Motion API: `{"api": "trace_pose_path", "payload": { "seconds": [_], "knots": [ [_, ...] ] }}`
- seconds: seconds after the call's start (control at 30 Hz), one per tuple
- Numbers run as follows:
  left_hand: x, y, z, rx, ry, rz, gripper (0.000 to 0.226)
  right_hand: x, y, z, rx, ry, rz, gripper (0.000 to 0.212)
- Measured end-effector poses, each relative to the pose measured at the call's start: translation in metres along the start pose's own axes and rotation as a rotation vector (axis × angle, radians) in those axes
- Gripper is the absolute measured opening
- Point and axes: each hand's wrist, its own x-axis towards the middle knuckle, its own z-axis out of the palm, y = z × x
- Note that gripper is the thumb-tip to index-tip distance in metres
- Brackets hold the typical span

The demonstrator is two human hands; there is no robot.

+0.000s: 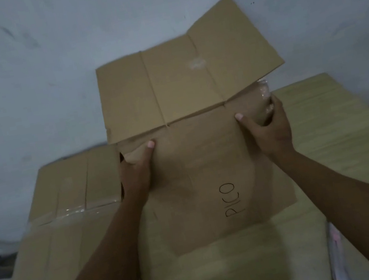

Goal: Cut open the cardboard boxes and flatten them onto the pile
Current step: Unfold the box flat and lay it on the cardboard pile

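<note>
A flattened brown cardboard box (196, 157) marked "PICO" is held up in the middle of the view, its far flaps leaning toward the wall. My left hand (136, 170) grips its left edge, thumb on the near face and fingers hidden behind. At the right edge, my right hand (266, 129) grips the board the same way, next to a strip of clear tape (265, 96). Beneath it lies the pile of flattened boxes (226, 270).
A pale wall (42, 66) rises right behind the pile. More flat cardboard with clear tape (67, 209) lies at the left, and more sheets (339, 127) at the right. A shiny plastic strip (335, 251) lies at the lower right.
</note>
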Motion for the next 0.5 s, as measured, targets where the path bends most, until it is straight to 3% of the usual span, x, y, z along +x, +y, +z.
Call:
{"api": "trace_pose_path", "payload": {
  "seconds": [0.07, 0.13, 0.33, 0.47, 0.5],
  "knots": [
    [-0.001, -0.005, -0.003, 0.025, -0.04, -0.064, 0.074, -0.009, 0.005, -0.003, -0.013, 0.062, 0.005, 0.094],
    [-0.004, -0.006, -0.007, 0.102, -0.076, -0.108, 0.099, -0.023, 0.013, -0.005, -0.05, 0.094, 0.025, 0.088],
    [-0.026, -0.045, -0.015, 0.281, -0.049, -0.306, 0.133, -0.077, 0.062, -0.003, -0.311, -0.046, 0.162, 0.086],
    [-0.048, -0.09, -0.01, 0.41, -0.123, -0.335, 0.083, -0.093, 0.096, 0.001, -0.453, -0.158, 0.212, 0.075],
    [-0.052, -0.104, -0.009, 0.423, -0.17, -0.356, 0.084, -0.094, 0.103, 0.004, -0.479, -0.178, 0.229, 0.071]
  ]
}}
